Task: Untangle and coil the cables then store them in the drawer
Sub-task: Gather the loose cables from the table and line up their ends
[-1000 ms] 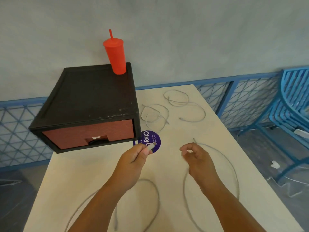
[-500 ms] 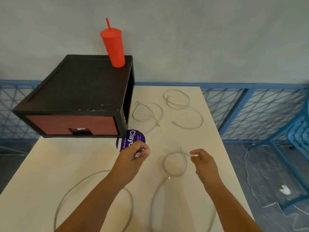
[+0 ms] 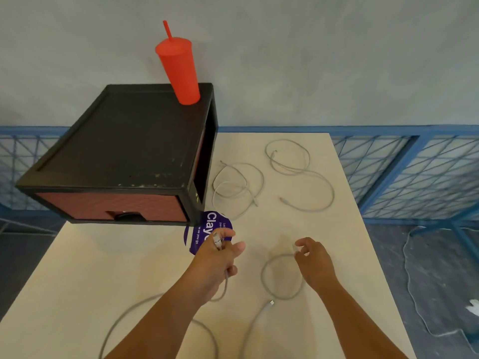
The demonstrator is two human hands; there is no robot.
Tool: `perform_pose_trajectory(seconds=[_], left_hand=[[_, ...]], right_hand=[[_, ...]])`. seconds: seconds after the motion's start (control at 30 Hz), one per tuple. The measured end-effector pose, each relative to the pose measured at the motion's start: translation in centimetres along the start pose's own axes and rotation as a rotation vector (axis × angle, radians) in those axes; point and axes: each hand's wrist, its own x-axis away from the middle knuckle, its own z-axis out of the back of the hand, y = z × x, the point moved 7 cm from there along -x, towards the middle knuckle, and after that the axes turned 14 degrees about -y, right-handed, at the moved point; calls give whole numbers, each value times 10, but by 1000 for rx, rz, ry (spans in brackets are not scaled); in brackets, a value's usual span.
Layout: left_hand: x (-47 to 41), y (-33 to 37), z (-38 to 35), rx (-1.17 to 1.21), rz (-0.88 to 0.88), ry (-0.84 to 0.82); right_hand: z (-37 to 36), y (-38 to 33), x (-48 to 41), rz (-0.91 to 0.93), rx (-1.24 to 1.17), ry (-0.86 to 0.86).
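Our left grip (image 3: 220, 251) is clamped on the gray cable (image 3: 281, 277), our right grip (image 3: 309, 257) pinching its small loop; pulling apart could knot the slack beneath both grips

the drawer box (image 3: 116, 156) sits on the tabletop's (image 3: 77, 268) far left, a cup (image 3: 178, 71) on its back right corner. two loose cables (image 3: 237, 187) (image 3: 300, 174) lie to its right, a round sticker (image 3: 201, 231) before its front right corner, and another cable (image 3: 281, 275) nearer.
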Motion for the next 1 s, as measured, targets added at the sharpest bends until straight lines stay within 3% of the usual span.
perform_pose_trajectory(seconds=[0.23, 0.53, 0.63, 0.83, 1.0], left_hand=[[-23, -14, 7, 316, 36, 37], [-36, -24, 4, 167, 81, 107], [-34, -23, 4, 72, 109, 108], [-24, -18, 4, -9, 97, 173], [-4, -1, -11, 50, 7, 52]], right_hand=[[-5, 5, -7, -34, 4, -3], [-3, 5, -12, -57, 132, 39], [2, -2, -4, -33, -19, 45], [-4, -30, 24, 55, -664, -101], [-9, -65, 58, 150, -788, -214]])
